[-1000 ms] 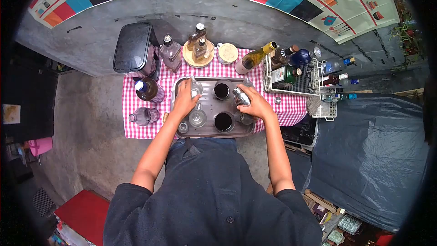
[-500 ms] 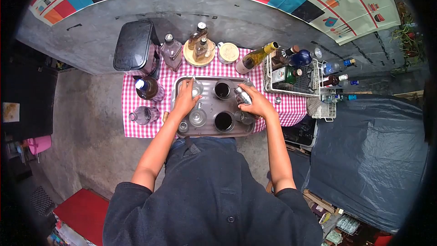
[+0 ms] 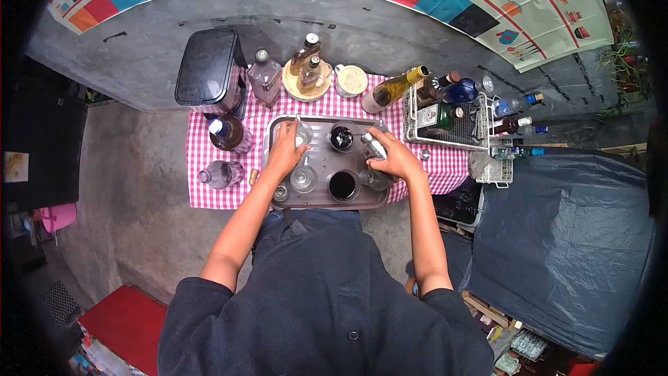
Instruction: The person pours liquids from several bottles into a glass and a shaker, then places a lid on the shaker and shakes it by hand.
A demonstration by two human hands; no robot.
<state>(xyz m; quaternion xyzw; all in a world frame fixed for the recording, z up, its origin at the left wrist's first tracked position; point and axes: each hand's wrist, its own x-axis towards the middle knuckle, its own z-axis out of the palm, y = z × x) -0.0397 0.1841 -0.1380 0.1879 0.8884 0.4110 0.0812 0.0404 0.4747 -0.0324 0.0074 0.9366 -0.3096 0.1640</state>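
On the brown tray, my left hand is closed around the side of a clear glass mug. My right hand grips a small, shiny, see-through vessel, tilted with its mouth toward a glass of dark liquid. That liquid's surface looks broken and glinting. Nearer me stands a second glass of dark liquid, its surface smooth. Another clear glass mug and a tiny glass sit at the tray's left. Below my right hand, a clear glass vessel is partly covered.
Bottles ring the tray on the checked cloth: a brown bottle, a clear bottle, a wine bottle. A wire basket of bottles stands right. A lidded black bin and covered cup are behind.
The far glass's dark liquid was smooth and now shows ripples and bright glints. The vessel in my right hand tilts over it in both frames. My left hand has barely moved.
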